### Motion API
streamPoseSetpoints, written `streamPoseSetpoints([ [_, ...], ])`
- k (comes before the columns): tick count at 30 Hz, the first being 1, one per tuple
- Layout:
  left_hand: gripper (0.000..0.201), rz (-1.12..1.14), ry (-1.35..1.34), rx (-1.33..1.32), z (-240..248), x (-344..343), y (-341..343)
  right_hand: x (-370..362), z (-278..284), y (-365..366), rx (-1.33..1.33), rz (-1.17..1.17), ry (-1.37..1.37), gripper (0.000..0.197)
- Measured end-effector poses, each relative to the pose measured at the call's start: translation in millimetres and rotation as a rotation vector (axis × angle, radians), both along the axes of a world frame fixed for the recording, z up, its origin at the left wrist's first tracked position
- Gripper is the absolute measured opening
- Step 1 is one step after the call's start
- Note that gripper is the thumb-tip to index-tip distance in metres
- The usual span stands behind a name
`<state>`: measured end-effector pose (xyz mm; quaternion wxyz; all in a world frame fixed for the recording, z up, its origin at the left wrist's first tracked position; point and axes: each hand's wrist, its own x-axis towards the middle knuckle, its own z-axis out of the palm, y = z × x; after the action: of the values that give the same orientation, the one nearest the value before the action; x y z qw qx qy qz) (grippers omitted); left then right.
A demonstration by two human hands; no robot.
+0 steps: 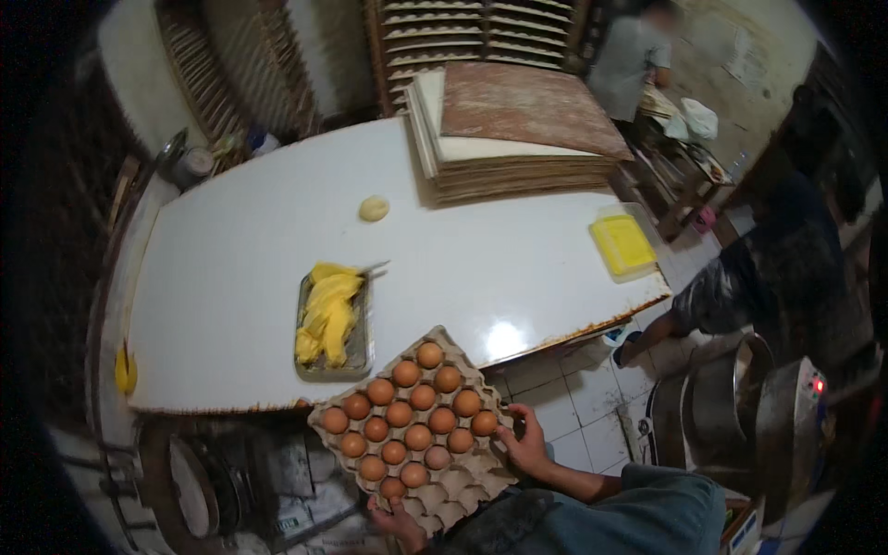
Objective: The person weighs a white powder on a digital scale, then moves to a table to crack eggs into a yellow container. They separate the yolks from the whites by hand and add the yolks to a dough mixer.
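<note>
A grey cardboard egg tray (460, 487) is held between my two hands, its far part over the near edge of the white table. Brown eggs (423, 398) fill most of it; several cups at the side close to me hold none. My left hand (401, 528) grips the near left edge, thumb up by an egg. On the tray's right edge my right hand (526, 446) is closed, its thumb on top. Just beyond the tray, a metal pan (369, 344) on the table contains a soft yellow mass (328, 314), with a utensil handle sticking out.
The white table (222, 305) has a rusty edge. On it are a dough ball (374, 209), stacked boards (536, 111) and a yellow-filled plastic container (622, 243). A person (758, 268) stands at the right near a large metal bowl (717, 398); another person (632, 65) is farther back.
</note>
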<state>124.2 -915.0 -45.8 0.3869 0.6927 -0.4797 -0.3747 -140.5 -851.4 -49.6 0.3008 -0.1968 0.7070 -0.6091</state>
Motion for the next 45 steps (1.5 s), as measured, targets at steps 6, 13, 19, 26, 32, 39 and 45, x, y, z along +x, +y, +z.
streamPoseSetpoints([
  [6, 0.04, -0.255, 0.309, 0.169, 8, 13, -67, 49, 32, 4, 0.123, -0.25, 0.012, 0.04],
  [13, 0.044, -0.415, 0.312, 0.384, -89, -19, -141, 47, -75, -36, 0.38, -0.266, 0.326, 0.038],
  [19, 0.064, -0.678, 0.247, 0.388, -128, -63, -199, -7, -131, -87, 0.321, -0.149, 0.478, 0.045],
  [26, 0.072, -0.768, 0.166, 0.335, -155, -79, -225, 30, -126, -75, 0.45, -0.212, 0.702, 0.041],
  [32, 0.072, -0.924, 0.226, 0.436, -184, -68, -249, 56, -150, -79, 0.456, -0.274, 0.683, 0.035],
  [39, 0.041, -1.051, -0.3, -0.167, -142, -68, -330, 31, -109, -132, 0.168, -0.195, 0.638, 0.028],
  [45, 0.043, -1.262, -0.332, -0.482, -129, -160, -379, -25, -99, -300, 0.133, 0.185, 0.959, 0.025],
])
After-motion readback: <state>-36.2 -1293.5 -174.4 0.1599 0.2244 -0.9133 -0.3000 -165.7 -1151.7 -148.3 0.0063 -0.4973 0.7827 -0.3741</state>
